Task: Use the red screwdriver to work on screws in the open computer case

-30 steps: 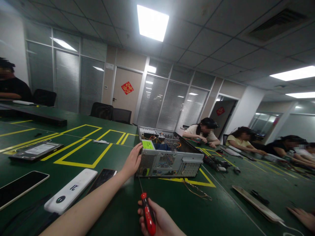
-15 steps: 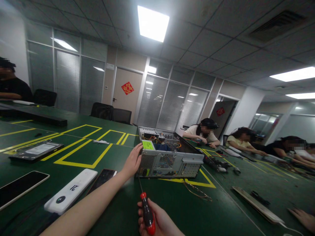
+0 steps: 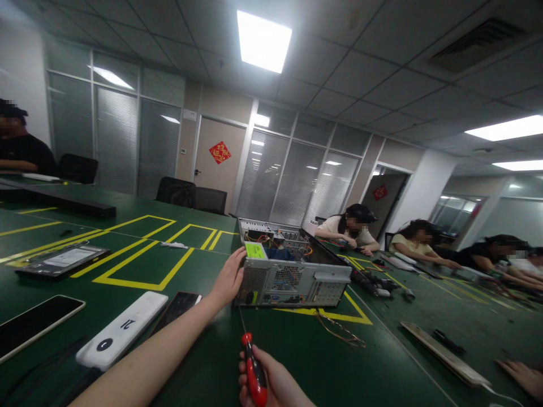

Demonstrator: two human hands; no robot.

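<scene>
A computer case (image 3: 297, 282) is sitting against the left hand (image 3: 228, 281), fingers loosely outstretched; the right hand (image 3: 268, 376) is gripping a screwdriver (image 3: 255, 374).

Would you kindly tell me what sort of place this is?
Probably an office room used as a workshop: an open computer case, a screwdriver and a green table with yellow markings.

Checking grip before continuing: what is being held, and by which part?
The right hand holds the screwdriver by its handle; the left hand touches the left side of the computer case, grip unclear.
</scene>
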